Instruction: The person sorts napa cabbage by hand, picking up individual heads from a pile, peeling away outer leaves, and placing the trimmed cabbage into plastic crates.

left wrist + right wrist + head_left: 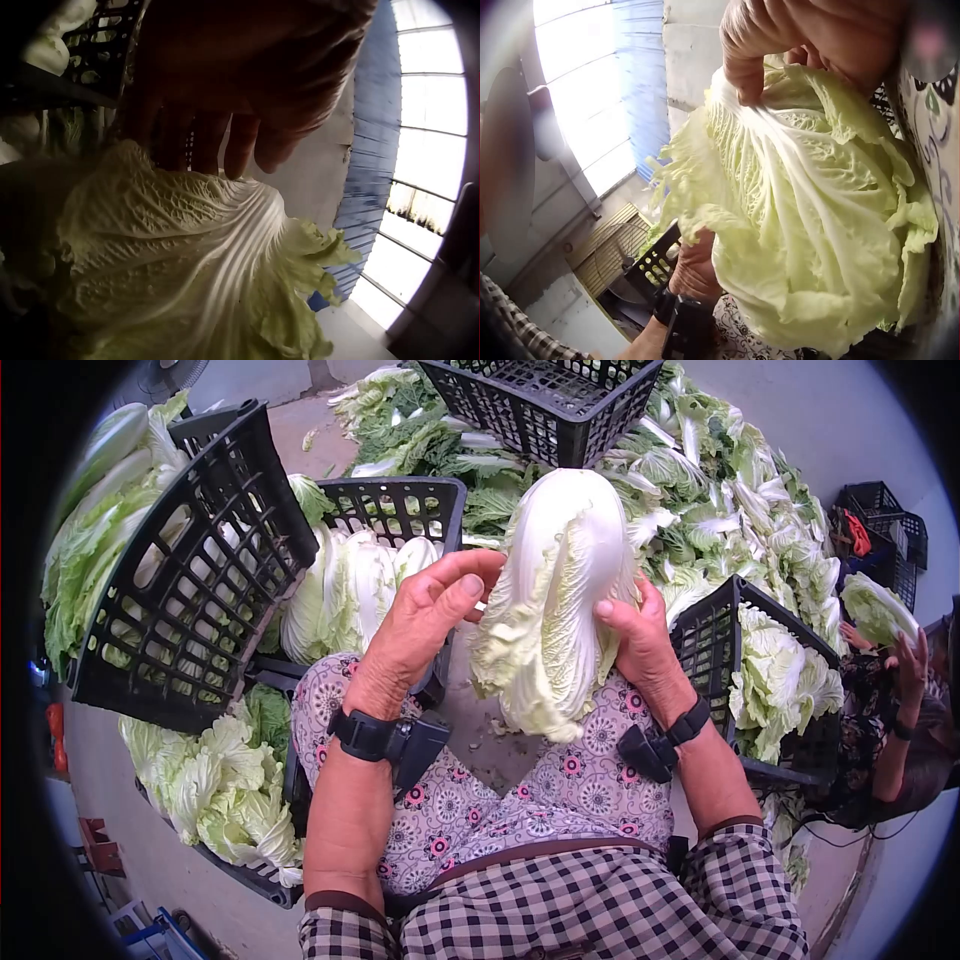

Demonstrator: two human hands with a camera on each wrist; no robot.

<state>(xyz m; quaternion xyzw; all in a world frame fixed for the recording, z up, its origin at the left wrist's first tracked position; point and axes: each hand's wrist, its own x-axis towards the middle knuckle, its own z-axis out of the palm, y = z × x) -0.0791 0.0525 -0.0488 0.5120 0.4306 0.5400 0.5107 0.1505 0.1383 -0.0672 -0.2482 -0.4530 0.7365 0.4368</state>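
Black crates (pixel 200 590) of cabbage around | left hand (pixel 425 625), right hand (pixel 635 640): fingers gripping napa cabbage (pixel 555 600) over lap

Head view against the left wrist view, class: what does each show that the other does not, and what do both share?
Only the head view shows both hands at once, the right hand gripping the cabbage's side, plus the black crates, the heap of loose leaves and a second person holding another cabbage. Only the left wrist view shows the bright window and blue wall behind. Both show the napa cabbage with the left hand at its side, fingers curled on its leaves.
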